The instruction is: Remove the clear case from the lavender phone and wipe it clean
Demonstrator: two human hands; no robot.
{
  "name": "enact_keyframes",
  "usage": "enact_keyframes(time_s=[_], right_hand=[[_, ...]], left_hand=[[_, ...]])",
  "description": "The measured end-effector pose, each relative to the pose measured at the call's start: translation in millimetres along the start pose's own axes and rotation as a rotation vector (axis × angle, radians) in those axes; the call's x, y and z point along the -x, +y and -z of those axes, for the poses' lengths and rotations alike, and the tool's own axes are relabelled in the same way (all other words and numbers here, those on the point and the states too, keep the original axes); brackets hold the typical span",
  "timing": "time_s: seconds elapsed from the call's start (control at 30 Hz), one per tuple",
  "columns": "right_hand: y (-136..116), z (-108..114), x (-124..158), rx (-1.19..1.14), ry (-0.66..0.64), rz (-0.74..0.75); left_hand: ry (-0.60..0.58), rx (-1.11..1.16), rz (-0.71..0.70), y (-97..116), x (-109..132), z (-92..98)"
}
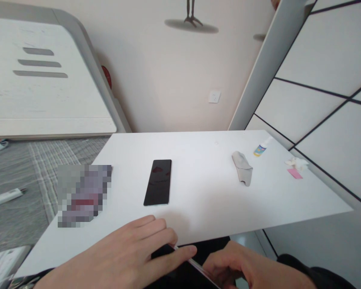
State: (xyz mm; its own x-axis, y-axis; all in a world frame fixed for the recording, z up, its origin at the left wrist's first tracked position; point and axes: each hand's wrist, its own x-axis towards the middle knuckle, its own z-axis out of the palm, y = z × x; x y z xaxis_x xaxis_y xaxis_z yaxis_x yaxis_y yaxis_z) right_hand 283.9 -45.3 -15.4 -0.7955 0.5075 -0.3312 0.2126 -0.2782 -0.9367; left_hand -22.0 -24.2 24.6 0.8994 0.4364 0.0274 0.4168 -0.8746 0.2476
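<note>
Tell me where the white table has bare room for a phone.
Bare tabletop lies between the black phone and the grey cloth, running in front of the cloth. The far right corner is crowded: small bottle, tissue, pink slip.

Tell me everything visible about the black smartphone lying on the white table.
The slim black rectangular smartphone lies flat on the white table, its glossy dark glass face up and unlit, showing reddish reflections. A thin pale edge shows along its near side; no buttons or markings can be made out. It sits at a slight angle, and only the tabletop touches it. The person's left hand is nearer the viewer, its fingertips close to the phone but apart.
</note>
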Motion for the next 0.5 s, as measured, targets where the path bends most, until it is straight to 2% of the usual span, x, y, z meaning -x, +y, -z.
enact_keyframes(time_s=[0.1,0.23,0.3,0.4,0.5], right_hand=[[-1.2,1.9,0.7,-0.077,-0.040,0.063],[11.4,-4.6,-10.2,-0.332,-0.083,0.177],[20.7,-9.8,-16.8,-0.449,-0.070,0.224],[27.4,-13.5,-19.8,-0.607,-0.022,0.209],[20.2,-9.9,-13.1,-0.565,0.073,0.179]], left_hand=[[-0.028,0.066,-0.043,-5.5,-1.4,4.1],[0.094,0.176,-0.106,-12.8,-6.8,7.8],[0.166,0.218,-0.119,-14.3,-8.3,6.9],[0.220,0.258,-0.106,-13.9,-7.3,3.2],[0.233,0.230,-0.004,-12.4,-3.5,-0.8]])
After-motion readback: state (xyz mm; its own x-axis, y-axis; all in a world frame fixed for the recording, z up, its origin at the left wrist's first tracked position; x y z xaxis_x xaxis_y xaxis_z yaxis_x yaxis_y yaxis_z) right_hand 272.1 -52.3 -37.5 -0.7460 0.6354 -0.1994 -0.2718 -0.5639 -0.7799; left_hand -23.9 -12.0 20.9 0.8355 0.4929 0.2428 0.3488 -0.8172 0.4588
